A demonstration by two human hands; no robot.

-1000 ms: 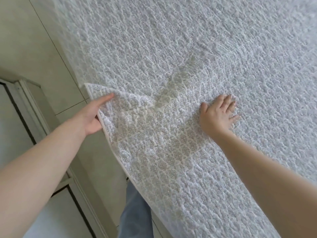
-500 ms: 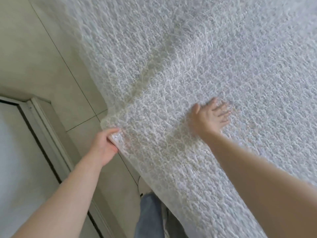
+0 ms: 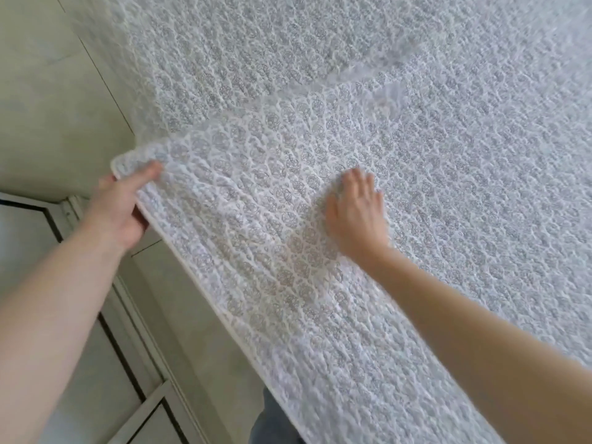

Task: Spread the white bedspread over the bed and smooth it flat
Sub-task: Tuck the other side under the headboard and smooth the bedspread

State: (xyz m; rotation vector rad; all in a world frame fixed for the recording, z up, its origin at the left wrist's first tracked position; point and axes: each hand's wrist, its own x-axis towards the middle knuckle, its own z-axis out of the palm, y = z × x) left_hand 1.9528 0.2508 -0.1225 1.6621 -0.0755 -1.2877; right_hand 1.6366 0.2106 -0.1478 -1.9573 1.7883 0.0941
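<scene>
Bedspread (image 3: 416, 155), white, quilted with a grey floral motif: we find it covering almost the whole view and lying over the bed, of which nothing shows beneath. Its near-left corner is lifted off the surface, and the bound hem runs from that corner down toward us. A raised ridge crosses the cloth at the far middle, and the part between ridge and corner sits higher than the rest.

Step in hand, as we judge it: the spreading is largely done; the corner is being drawn out and the surface smoothed. We reckon the next move calls for pulling the corner outward and down over the bed's edge, then sweeping the ridge flat toward the far side.

Floor (image 3: 48, 107), pale tile, to the left of the bed; a framed panel with dark trim at near left.

Right hand (image 3: 355, 213): fingers extended, palm flat on the bedspread, right of the lifted corner.

Left hand (image 3: 121, 213): closed on the corner, thumb on top, fingers hidden beneath the cloth.
</scene>
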